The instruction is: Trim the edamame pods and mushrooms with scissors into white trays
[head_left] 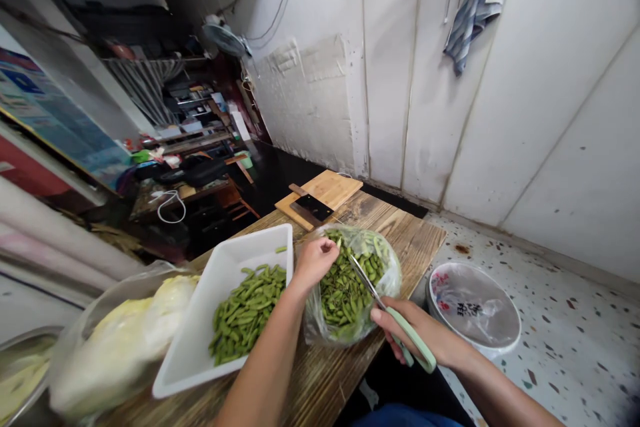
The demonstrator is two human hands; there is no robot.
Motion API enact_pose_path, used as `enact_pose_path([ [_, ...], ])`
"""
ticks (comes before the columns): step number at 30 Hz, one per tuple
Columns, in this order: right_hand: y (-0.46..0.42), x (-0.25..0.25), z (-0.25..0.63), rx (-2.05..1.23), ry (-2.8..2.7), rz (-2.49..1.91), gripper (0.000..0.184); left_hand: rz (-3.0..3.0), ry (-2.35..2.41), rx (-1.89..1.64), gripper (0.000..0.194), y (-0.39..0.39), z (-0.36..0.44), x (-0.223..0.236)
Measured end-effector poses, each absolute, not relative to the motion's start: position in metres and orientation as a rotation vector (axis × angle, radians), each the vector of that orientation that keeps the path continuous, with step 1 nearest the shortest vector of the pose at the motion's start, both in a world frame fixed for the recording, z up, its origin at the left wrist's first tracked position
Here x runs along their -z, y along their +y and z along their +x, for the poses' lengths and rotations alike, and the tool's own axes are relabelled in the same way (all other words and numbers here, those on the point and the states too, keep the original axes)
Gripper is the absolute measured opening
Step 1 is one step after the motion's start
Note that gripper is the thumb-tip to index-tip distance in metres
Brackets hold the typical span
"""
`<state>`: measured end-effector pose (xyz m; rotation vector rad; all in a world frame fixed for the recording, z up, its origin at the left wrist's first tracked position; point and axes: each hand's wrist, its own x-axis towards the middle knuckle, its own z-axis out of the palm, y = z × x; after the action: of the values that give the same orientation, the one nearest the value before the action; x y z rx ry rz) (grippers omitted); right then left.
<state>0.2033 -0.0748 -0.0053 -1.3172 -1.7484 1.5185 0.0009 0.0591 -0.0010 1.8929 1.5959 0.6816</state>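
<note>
Green soybean pods (345, 293) fill a clear plastic bag (393, 267) on the wooden table. Over the bag's far left side, my left hand (316, 260) is closed in a pinch on a single pod (339, 241). My right hand (417, 327) grips scissors (369, 283) with pale green handles. Their blades point up and left over the bag, the tips a little apart from my left fingers. Left of the bag stands a white plastic tray (187, 320) with more pods (250, 310) heaped in it, partly hidden by my left forearm.
Behind the bag, a cleaver (313, 208) lies on a wooden cutting board (333, 187). A lined bin (473, 307) stands on the floor at right. On the left are a bulging plastic bag (130, 333) and a metal basin (30, 347).
</note>
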Motion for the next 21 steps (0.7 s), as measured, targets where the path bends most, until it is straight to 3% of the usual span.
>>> enact_pose_path([
  [4, -0.073, 0.003, 0.199, -1.505, -1.734, -1.337, 0.059, 1.272, 1.122, -0.845, 0.034, 0.017, -0.007, -0.002],
  [9, -0.071, 0.001, 0.193, -1.421, -1.839, -1.368, 0.055, 1.025, 1.066, -0.925, 0.051, -0.014, -0.003, -0.001],
  [21, -0.069, -0.003, 0.19, -1.091, -2.014, -1.433, 0.048, 1.227, 1.109, -0.937, 0.039, -0.022, -0.011, 0.001],
])
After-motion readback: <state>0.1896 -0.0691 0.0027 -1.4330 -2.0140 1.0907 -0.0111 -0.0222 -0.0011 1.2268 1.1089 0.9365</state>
